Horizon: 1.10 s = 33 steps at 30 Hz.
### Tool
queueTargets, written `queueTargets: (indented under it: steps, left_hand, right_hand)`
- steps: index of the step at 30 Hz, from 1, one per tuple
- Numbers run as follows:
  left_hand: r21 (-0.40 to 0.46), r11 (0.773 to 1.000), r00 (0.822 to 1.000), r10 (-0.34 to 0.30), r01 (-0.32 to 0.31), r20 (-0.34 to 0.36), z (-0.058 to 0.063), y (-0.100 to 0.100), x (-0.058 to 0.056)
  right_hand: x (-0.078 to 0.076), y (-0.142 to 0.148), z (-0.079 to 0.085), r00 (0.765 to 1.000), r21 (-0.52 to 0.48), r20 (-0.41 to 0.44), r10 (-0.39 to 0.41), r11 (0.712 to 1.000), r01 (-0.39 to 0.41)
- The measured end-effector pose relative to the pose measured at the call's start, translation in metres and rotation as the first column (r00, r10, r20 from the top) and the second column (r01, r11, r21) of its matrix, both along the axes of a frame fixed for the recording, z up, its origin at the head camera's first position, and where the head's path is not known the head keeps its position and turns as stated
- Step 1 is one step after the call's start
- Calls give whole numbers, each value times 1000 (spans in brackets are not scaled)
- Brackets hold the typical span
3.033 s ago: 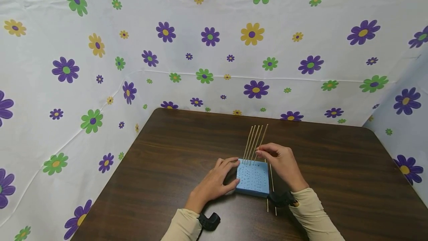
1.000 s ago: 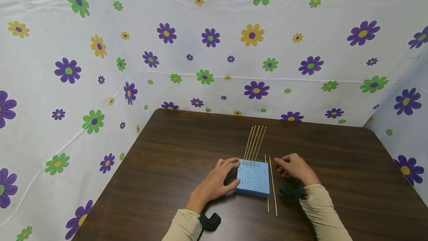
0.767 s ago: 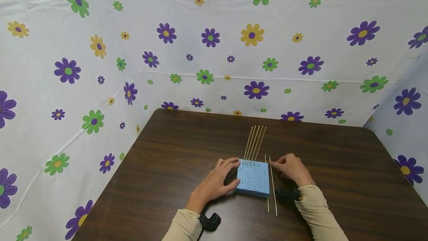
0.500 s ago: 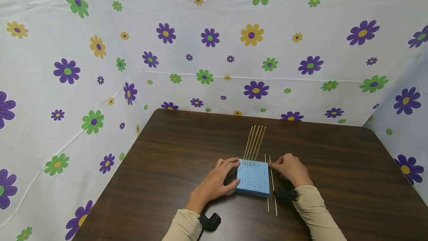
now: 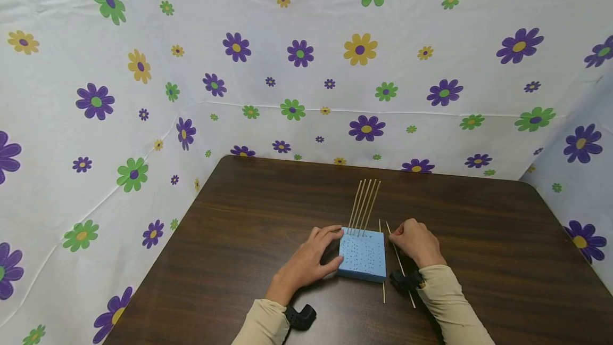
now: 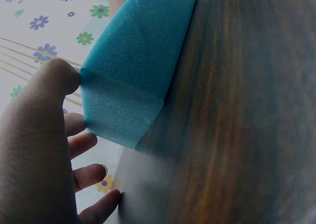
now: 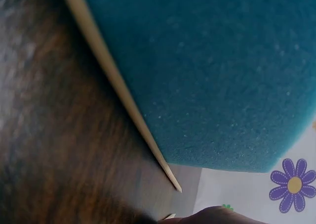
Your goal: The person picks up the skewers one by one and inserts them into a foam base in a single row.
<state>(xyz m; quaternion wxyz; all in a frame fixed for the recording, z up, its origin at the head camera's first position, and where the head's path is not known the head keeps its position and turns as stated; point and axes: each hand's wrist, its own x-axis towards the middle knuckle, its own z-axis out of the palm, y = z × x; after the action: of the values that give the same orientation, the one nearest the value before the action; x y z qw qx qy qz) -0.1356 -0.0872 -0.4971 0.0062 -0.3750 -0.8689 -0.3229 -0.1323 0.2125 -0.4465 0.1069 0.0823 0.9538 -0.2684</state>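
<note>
A light blue foam block (image 5: 362, 254), its top dotted with small holes, lies on the brown table. Several thin wooden skewers (image 5: 365, 204) stand in a row along its far edge, leaning slightly right. My left hand (image 5: 306, 260) rests against the block's left side, thumb (image 6: 59, 75) and index finger touching it, other fingers loose. My right hand (image 5: 417, 242), right of the block, pinches a skewer (image 5: 401, 265) near its far end; the skewer slants across the table. Only a sliver of that hand (image 7: 212, 216) appears in the right wrist view.
Another skewer (image 7: 123, 95) lies along the block's right side, partly hidden by the block in the head view. Black wrist cameras (image 5: 300, 317) are strapped to both wrists. A white flowered cloth (image 5: 306, 68) hangs behind the table.
The right hand has released the last upright skewer in the row, moved right and pinched a skewer on the table, whose near end has swung right. The left hand stays in place.
</note>
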Motion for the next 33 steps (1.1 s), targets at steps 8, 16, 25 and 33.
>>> queueTargets:
  steps: [8, 16, 25, 33]
  left_hand:
    - [-1, 1000, 1000, -2, 2, -25, 1, 0, 0]
    - [-6, 1000, 1000, -3, 3, -17, 2, 0, 0]
    - [-4, 1000, 999, -8, 7, -43, 0, 0, 0]
    - [-2, 1000, 1000, -7, 7, -10, 1, 0, 0]
  right_hand:
    - [1, -1, 2, 1000, 12, -9, 13, 1000, -13]
    - [6, -6, 3, 997, 104, -73, 36, 994, -28]
    - [2, 7, 4, 999, -128, 40, 27, 992, -21]
    - [-4, 21, 1, 989, -379, 145, 31, 925, 27]
